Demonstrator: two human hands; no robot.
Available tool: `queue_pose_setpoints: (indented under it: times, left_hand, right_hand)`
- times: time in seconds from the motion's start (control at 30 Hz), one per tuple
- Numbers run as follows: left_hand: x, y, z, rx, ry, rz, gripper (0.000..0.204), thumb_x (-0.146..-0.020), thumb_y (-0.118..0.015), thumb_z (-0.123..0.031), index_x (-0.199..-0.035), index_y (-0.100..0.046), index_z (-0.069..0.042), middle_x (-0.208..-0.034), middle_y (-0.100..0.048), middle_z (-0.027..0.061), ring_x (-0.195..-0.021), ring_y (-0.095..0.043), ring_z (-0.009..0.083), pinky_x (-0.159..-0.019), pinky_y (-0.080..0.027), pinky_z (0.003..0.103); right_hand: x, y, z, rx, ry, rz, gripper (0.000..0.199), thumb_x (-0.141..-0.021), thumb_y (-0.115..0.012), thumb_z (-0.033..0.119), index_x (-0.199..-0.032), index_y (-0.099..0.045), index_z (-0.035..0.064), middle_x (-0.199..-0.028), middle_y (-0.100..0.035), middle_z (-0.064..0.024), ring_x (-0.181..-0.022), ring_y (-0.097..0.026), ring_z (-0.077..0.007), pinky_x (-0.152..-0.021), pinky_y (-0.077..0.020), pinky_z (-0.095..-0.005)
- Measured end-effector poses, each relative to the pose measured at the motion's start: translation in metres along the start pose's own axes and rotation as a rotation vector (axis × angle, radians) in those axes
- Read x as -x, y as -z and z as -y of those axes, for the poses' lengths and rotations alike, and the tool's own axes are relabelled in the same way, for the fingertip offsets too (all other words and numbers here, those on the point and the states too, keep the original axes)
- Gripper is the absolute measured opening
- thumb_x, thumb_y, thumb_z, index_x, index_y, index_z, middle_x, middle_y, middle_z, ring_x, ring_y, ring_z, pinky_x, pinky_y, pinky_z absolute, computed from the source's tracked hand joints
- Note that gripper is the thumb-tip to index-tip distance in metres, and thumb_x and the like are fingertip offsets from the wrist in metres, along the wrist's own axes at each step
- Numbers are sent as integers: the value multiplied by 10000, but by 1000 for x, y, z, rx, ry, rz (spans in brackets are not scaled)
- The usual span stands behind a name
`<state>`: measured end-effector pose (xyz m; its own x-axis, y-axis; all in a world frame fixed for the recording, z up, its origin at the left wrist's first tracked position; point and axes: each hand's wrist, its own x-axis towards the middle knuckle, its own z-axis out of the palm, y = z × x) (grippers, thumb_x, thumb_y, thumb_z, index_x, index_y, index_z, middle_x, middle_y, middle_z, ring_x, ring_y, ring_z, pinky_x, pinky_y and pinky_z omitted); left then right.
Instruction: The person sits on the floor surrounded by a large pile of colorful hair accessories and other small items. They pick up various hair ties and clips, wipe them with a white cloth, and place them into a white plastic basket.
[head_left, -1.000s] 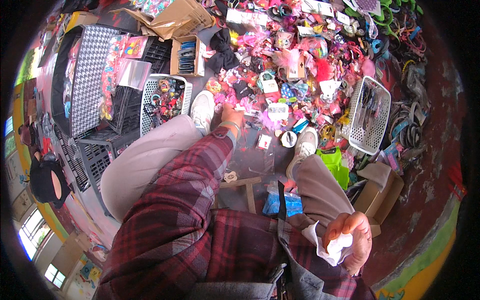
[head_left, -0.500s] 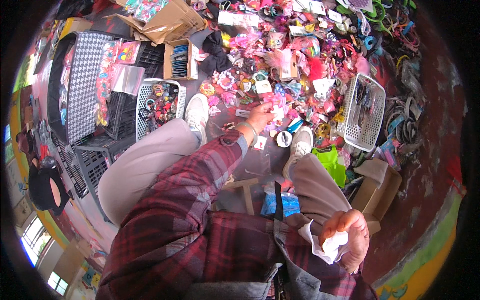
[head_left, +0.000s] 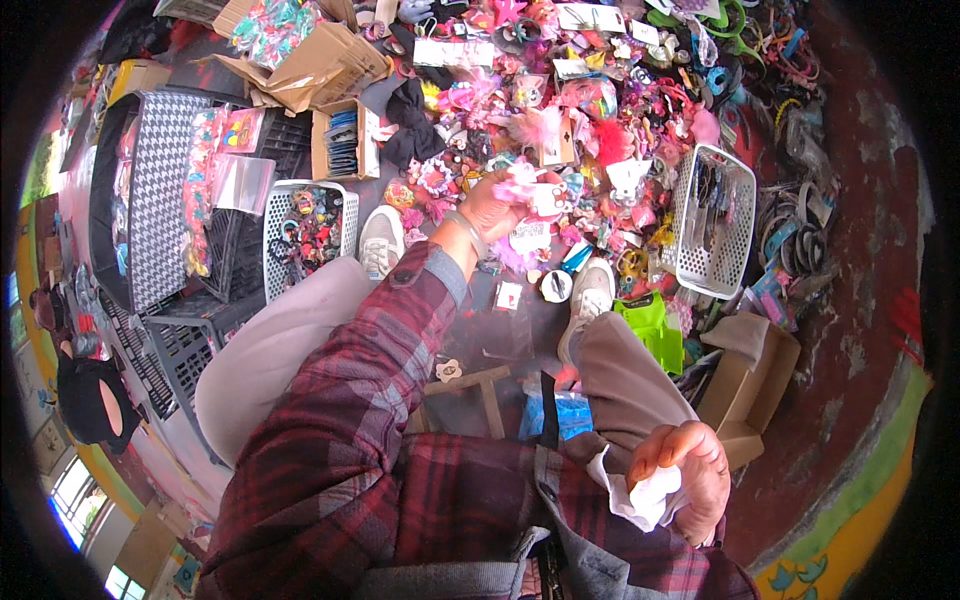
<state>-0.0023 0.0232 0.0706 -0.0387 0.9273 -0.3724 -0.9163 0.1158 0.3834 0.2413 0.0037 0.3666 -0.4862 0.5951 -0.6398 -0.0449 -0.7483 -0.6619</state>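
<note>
My left hand [head_left: 497, 205] reaches forward over my knees, its plaid sleeve stretched out. It is closed on a pink frilly hair piece with a small white card [head_left: 535, 193], held just above a big heap of colourful hair accessories [head_left: 560, 100] on the floor. My right hand [head_left: 685, 478] stays low by my right thigh, fingers curled around a crumpled white cloth or paper [head_left: 645, 498]. My two pale shoes [head_left: 381, 241] [head_left: 588, 300] rest at the near edge of the heap.
A white basket [head_left: 715, 215] stands right of the heap and another white basket of small trinkets [head_left: 300, 235] at the left. Black crates [head_left: 180, 340], a houndstooth bag [head_left: 160, 190], open cardboard boxes [head_left: 330, 65] [head_left: 750, 385] and a small wooden stool [head_left: 480, 385] surround me.
My left hand has moved forward and to the right into the heap and now holds the pink piece with the white card. The right hand has kept still with its white wad.
</note>
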Motion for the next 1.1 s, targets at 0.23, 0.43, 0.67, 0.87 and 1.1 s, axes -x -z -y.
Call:
queue_pose_setpoints:
  times: [0.23, 0.43, 0.67, 0.87, 1.1]
  left_hand:
    - [-6, 6, -2, 149, 33, 260, 165, -668, -661, -201, -735, -587, -70, -1050, -547, 133, -881, -546, 234, -684, -470, 334]
    - [-10, 11, 10, -4, -27, 181, 216, -780, -606, -182, -910, -606, -9, -1057, -564, 134, -866, -580, 212, -713, -489, 336]
    - [-13, 6, 5, -116, 25, -3, 172, -828, -535, -97, -938, -603, 18, -980, -599, 121, -852, -595, 194, -752, -490, 313]
    - [-11, 5, 6, 101, 49, -33, 214, -849, -506, -121, -1011, -563, 6, -978, -594, 132, -878, -585, 226, -759, -488, 342]
    - [-9, 19, 10, 155, 2, -128, 393, -860, -477, -312, -1107, -504, -7, -987, -584, 164, -898, -572, 273, -784, -467, 419]
  right_hand:
    - [-1, -2, -1, 26, 8, -15, 271, -823, -575, 258, -780, -499, 2, -676, -527, -168, -553, -539, -212, -468, -451, -272]
    - [0, -2, -2, 7, 22, -12, 267, -825, -568, 253, -784, -499, -2, -682, -533, -182, -549, -541, -211, -473, -456, -268]
    - [0, -3, -2, 4, 12, -37, 268, -822, -567, 249, -786, -499, -7, -682, -537, -192, -549, -544, -214, -476, -458, -271]
    - [1, -3, -2, -1, 16, -39, 257, -819, -572, 238, -777, -500, -5, -676, -538, -187, -550, -546, -215, -476, -459, -274]
    - [0, -3, 0, 7, -9, -44, 253, -817, -582, 236, -778, -503, -1, -674, -538, -181, -555, -550, -215, -485, -466, -275]
